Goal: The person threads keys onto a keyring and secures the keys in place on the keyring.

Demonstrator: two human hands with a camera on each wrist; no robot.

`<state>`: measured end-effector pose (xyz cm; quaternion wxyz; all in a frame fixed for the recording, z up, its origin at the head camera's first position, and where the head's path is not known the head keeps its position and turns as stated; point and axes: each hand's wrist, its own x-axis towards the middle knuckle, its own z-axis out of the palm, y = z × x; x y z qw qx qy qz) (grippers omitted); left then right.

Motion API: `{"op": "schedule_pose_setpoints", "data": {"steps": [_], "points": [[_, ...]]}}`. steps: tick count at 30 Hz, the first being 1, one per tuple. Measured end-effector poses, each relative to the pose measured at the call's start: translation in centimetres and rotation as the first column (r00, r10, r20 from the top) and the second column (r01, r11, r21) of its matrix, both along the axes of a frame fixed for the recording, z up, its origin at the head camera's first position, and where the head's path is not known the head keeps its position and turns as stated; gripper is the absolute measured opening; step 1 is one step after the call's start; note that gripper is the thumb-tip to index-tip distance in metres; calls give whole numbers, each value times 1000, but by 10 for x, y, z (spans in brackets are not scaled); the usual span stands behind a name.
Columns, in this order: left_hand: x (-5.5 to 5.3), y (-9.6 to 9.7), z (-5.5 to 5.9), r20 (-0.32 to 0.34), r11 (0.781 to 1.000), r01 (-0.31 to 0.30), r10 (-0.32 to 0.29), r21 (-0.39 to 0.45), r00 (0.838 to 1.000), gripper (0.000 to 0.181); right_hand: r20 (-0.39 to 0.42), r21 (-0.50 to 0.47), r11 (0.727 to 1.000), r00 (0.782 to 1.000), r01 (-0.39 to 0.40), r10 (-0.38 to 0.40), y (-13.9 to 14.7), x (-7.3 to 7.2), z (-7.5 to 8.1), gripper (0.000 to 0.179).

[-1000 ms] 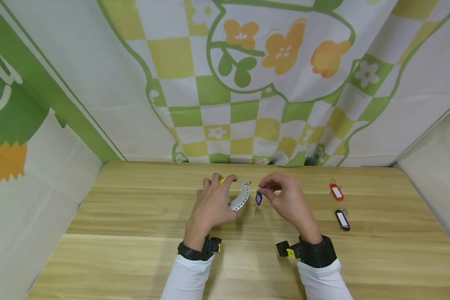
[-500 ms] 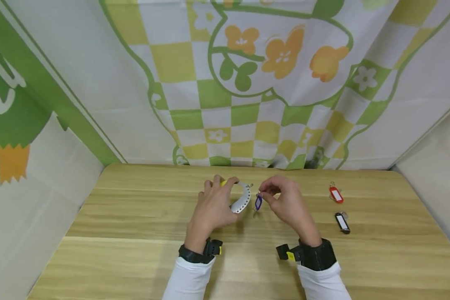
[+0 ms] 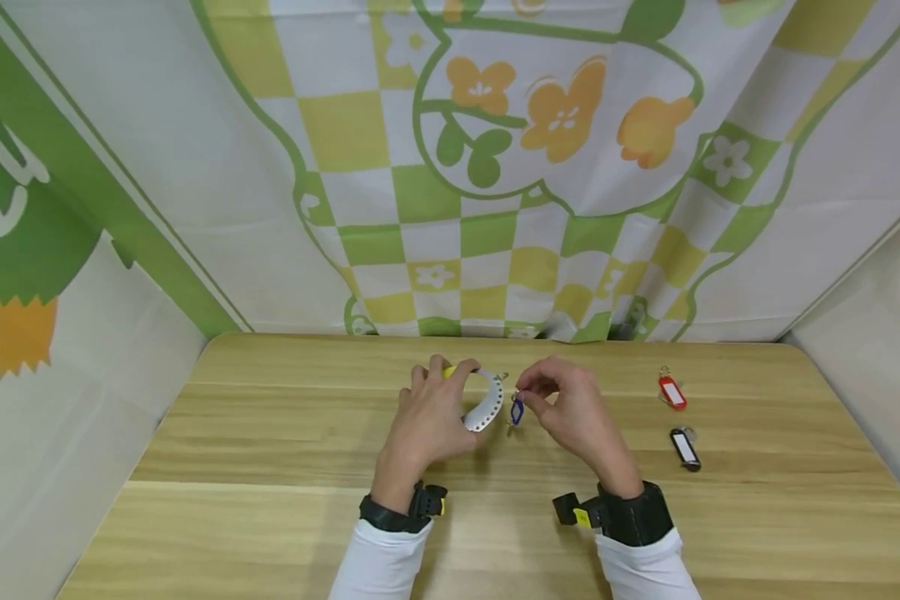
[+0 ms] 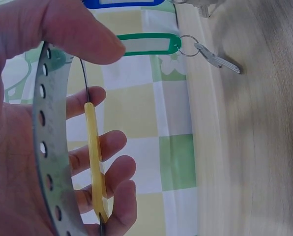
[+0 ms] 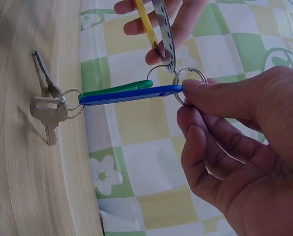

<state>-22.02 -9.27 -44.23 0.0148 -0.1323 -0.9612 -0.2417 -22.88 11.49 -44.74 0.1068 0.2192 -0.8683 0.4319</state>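
Since the blue key tag [image 5: 129,95] looks light, stiff and perhaps slick, its split ring [image 5: 190,69] seems the surest hold; just right of the perforated metal band [image 4: 54,142], the right hand [image 3: 572,410] pinches that ring in a tight grip, while the left hand [image 3: 433,421] holds the band, thumb spread from fingers.

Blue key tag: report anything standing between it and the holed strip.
Nothing visible: the head view shows an open gap between the blue key tag, in the right hand, and the holed strip. The green key tag hangs alongside.
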Motion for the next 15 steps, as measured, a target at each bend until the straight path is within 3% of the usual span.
{"op": "schedule_pose_setpoints", "data": {"steps": [15], "points": [[0,1,-1,-2,1000,3,-3,-3,1000,84,-33,-16,999,999,32,-33,0,-1,-3,18]]}}
